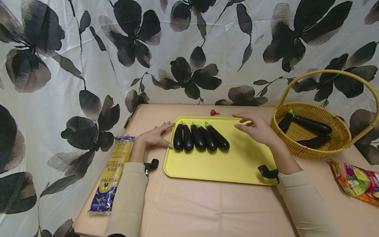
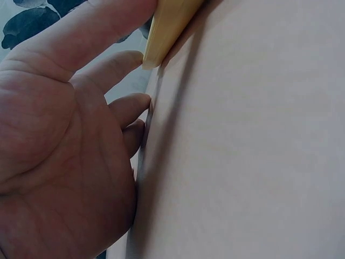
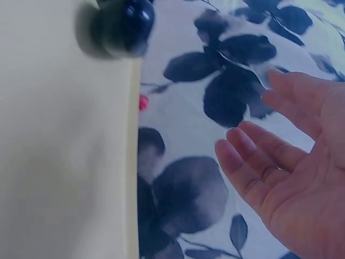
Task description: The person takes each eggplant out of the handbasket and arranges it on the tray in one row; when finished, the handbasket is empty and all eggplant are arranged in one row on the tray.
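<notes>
Several glossy dark eggplants with green stem ends lie side by side on the left half of a yellow tray. At the tray's left edge, my left hand has its thumb and fingertips right at the rim. In the left wrist view, the fingers reach out to the tray's corner. My right hand hovers over the back right part of the tray, fingers loosely bent and holding nothing. The right wrist view shows its palm and spread fingers beside the tray edge.
A wicker basket with a tall handle and more eggplants stands at the right. In front of it lies a colourful packet. A spaghetti bag lies by the left forearm. A small red-topped item lies behind the tray, before a floral curtain.
</notes>
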The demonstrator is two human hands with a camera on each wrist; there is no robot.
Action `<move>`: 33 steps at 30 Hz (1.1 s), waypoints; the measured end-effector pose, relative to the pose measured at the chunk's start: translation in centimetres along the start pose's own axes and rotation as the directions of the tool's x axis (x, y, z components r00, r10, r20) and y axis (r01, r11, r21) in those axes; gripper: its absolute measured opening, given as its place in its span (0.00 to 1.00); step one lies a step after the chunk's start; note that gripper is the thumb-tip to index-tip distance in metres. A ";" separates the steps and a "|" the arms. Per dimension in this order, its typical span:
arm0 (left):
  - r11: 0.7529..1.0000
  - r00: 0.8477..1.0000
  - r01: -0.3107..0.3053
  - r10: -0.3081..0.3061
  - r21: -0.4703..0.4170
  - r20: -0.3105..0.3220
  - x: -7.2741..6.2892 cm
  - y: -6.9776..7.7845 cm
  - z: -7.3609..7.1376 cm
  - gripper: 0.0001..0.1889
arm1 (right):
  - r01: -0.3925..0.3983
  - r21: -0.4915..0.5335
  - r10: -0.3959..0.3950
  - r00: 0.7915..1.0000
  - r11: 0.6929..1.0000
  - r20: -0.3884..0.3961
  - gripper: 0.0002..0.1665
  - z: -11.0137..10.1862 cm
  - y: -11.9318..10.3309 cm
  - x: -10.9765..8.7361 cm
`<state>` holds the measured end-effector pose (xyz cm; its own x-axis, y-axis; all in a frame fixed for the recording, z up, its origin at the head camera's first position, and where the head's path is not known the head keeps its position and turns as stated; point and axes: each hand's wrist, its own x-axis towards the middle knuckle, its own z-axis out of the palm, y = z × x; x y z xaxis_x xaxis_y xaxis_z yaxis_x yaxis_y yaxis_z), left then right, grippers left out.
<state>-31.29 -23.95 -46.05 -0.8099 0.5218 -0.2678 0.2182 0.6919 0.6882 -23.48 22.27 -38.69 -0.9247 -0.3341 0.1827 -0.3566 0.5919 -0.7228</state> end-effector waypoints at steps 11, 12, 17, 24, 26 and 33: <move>1.000 1.000 -0.016 0.016 0.009 0.009 -0.4 -0.4 -0.3 0.63 | -0.081 0.003 0.080 0.976 0.997 -0.202 0.27 -3.2 -0.4 -2.1; 1.000 1.000 -0.018 0.018 0.009 0.011 -0.5 -0.4 -0.3 0.63 | -0.089 0.006 0.088 0.973 0.996 -0.216 0.27 -3.3 -0.5 -2.3; 1.000 1.000 -0.024 0.024 0.011 0.018 -0.7 -0.5 -0.4 0.63 | -0.110 0.013 0.110 0.958 0.994 -0.266 0.28 -3.9 -0.4 -2.8; 1.000 0.999 -0.025 0.024 0.014 0.026 -0.8 -0.8 -0.4 0.64 | -0.182 0.038 0.183 0.913 0.983 -0.364 0.30 -4.8 0.5 -3.9; 0.999 0.999 -0.028 0.028 0.016 0.028 -0.9 -0.8 -0.5 0.64 | -0.217 0.073 0.228 0.896 0.974 -0.381 0.31 -5.1 0.9 -4.1; 0.998 0.998 -0.051 0.050 0.030 0.034 -1.2 -1.1 -0.6 0.64 | -0.350 0.085 0.352 0.833 0.933 -0.428 0.34 -6.0 2.2 -5.1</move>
<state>-30.88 -25.60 -46.10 -0.7788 0.5726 -0.2562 0.2752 0.6789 0.6807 -20.40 29.69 -37.20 -0.9523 0.2440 0.1832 0.0024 0.6065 -0.7951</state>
